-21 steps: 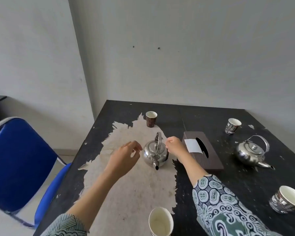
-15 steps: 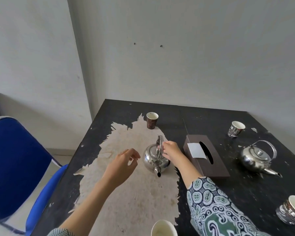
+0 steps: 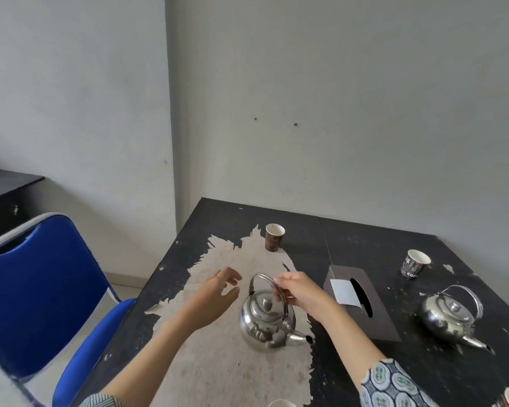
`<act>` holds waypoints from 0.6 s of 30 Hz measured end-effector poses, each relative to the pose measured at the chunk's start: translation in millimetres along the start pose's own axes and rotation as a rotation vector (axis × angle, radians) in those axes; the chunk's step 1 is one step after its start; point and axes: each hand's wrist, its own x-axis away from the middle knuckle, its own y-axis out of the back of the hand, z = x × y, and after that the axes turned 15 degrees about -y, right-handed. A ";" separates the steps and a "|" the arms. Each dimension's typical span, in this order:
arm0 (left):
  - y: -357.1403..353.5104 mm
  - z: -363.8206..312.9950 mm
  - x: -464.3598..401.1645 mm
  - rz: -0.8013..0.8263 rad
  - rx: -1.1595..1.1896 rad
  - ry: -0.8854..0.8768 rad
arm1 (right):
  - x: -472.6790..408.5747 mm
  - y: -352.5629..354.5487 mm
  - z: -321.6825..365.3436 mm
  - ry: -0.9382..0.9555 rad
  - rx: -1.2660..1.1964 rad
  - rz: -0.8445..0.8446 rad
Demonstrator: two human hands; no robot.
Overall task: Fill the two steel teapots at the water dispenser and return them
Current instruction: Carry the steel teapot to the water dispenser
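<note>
1. The near teapot (image 3: 266,321) stands on the counter (image 3: 365,248), just left of the tissue box (image 3: 362,304).
2. Polished steel, probably slippery and rigid; likely light while empty, so the bail handle is the place to hold.
3. The right hand (image 3: 299,290) has its fingers (image 3: 279,282) closed round that handle's top.
4. The left hand (image 3: 215,298) hovers beside the pot, fingers spread, holding nothing.
5. The second teapot (image 3: 450,315) sits right of the box, untouched.

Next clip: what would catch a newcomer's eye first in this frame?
The steel teapot at the centre of the worn black table, its handle pinched by the right hand while the left hand hovers open beside it. Then the blue chair at left, and a second teapot right of the tissue box.
</note>
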 end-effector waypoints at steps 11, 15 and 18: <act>62.4 -98.3 94.6 -0.337 0.232 -0.103 | 161.7 -46.6 66.1 0.387 0.139 0.342; 86.9 -116.0 137.5 -0.489 0.293 -0.131 | 187.6 -80.8 78.2 0.519 0.179 0.387; 101.1 -122.4 171.8 -0.498 0.319 -0.119 | 194.3 -110.7 86.9 0.589 0.230 0.423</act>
